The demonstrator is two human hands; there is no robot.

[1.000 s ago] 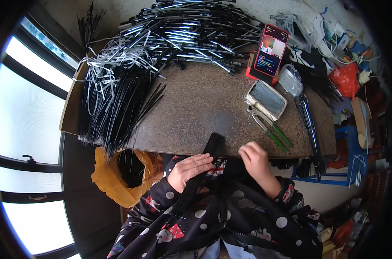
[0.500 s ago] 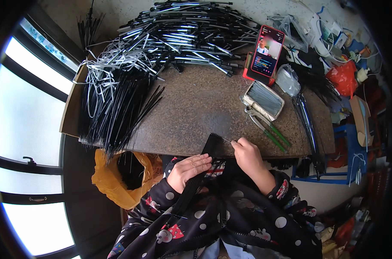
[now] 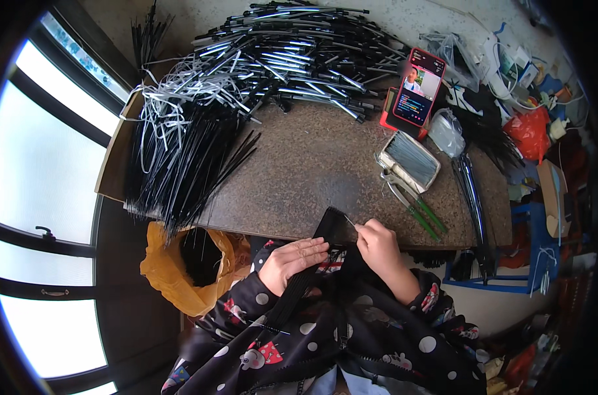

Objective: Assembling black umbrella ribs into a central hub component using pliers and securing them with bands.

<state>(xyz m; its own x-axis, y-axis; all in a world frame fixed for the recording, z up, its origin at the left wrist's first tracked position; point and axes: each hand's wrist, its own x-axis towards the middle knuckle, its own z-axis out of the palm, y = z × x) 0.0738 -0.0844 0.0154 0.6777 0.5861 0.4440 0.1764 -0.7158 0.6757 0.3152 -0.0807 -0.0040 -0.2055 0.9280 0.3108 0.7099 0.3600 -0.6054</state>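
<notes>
A flat strip of black strands [image 3: 330,227] runs from the table's front edge down to my lap, its far end lying on the tabletop. Across it rests my left hand [image 3: 292,261], fingers together and closed over the strip; the thumb is hidden. My right hand [image 3: 380,249] is closed in a pinch at the strip's far right corner. It grips a thin, pale, wire-like rod [image 3: 349,220], whose tip reaches the strip's end. Farther right lie pliers with green handles [image 3: 420,212] and a small box of thin grey wires [image 3: 412,160].
Black and silver rods [image 3: 299,56] are heaped along the back. At the left, black strands [image 3: 180,158] lie in a cardboard box under white strips [image 3: 187,95]. A lit phone [image 3: 420,85] leans at the back right. A yellow bag [image 3: 157,266] hangs open below the table.
The whole view has shifted slightly, so the table things appear a little farther right and lower. Both hands keep almost the same hold on the strip and the rod.
</notes>
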